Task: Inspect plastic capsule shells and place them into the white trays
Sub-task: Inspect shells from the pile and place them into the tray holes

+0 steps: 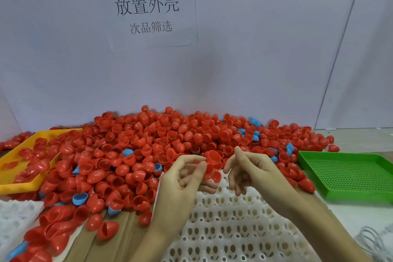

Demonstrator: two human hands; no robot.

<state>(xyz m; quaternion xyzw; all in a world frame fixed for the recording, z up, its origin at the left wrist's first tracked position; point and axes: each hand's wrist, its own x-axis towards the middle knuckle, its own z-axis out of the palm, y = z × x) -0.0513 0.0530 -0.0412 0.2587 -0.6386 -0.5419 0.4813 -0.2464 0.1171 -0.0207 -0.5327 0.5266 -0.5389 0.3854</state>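
A big heap of red capsule shells (148,146), with a few blue ones (79,198) mixed in, covers the table in front of me. My left hand (180,178) pinches a red shell (213,158) between thumb and index finger, raised just above the heap's near edge, with more red showing under it. Just to the right of that shell is my right hand (253,170), its fingers loosely spread and holding nothing. Below both hands lies a white tray (234,232) with rows of hollow cells. A second white tray (14,217) shows at the lower left.
At the left a yellow perforated tray (21,187) holds some red shells. At the right sits a green perforated tray (348,176). A white cable (372,244) lies at the lower right. A printed paper sign (146,8) hangs on the white back wall.
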